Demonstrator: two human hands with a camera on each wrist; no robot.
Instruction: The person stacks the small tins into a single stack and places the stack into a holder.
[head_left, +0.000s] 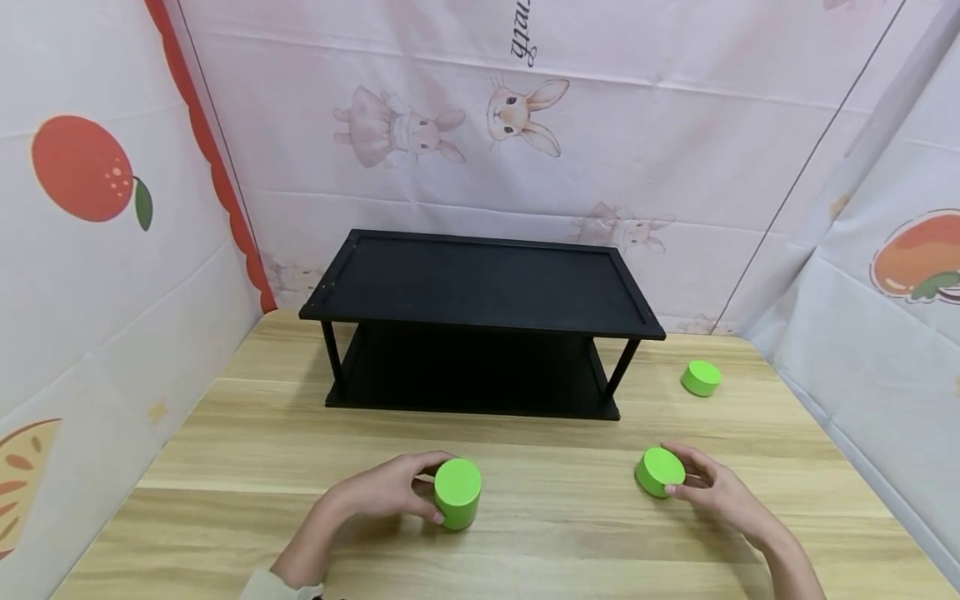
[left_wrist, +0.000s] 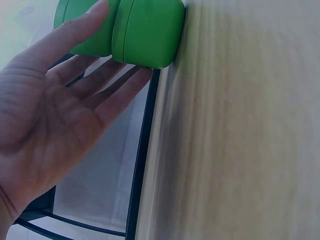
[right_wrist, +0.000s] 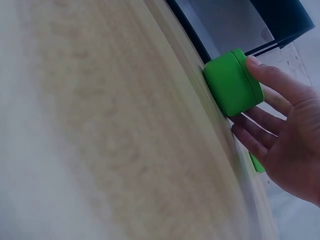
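Note:
In the head view two round green lidded boxes (head_left: 457, 493) stand one on the other on the table. The left wrist view separates the upper box (left_wrist: 92, 30) from the lower box (left_wrist: 150, 32). My left hand (head_left: 393, 487) grips the upper one from the left, thumb in front and fingers behind. Farther right, my right hand (head_left: 705, 483) holds a single green lidded box (head_left: 660, 472) between thumb and fingers. That box (right_wrist: 232, 85) rests on the table in the right wrist view, its lid seam near the top.
A black two-tier rack (head_left: 480, 283) stands at the back of the wooden table (head_left: 555, 517). Another green round box (head_left: 701, 378) sits right of the rack. Printed cloth walls (head_left: 465, 183) close in the back and both sides.

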